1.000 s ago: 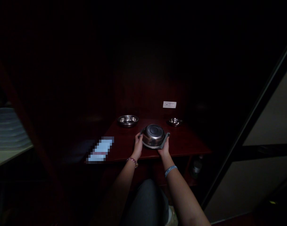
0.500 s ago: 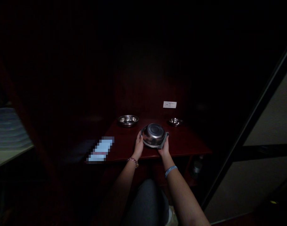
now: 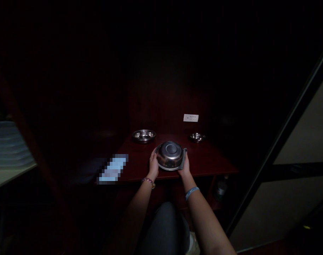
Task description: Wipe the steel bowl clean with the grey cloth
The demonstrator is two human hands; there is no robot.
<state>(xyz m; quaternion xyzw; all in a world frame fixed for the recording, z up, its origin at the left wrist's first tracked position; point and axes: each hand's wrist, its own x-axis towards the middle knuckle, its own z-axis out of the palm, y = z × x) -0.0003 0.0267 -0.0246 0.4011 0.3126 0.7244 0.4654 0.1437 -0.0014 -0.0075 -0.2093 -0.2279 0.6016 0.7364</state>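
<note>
Steel bowl (image 3: pixel 169 156), upside down at the bench's (image 3: pixel 134 168) near middle, clamped by the left hand's (image 3: pixel 153 168) fingers and, through grey cloth (image 3: pixel 183 160), the right hand's (image 3: pixel 186 166); probably light, stiff, slippery, best gripped at opposite rims.

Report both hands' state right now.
Left hand: holding the upturned metal bowl by its side.
Right hand: holding a grey cloth against the bowl's opposite side.

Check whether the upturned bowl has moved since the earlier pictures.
Yes: the bowl shifted slightly left and down in view, against the white wall socket.
</note>
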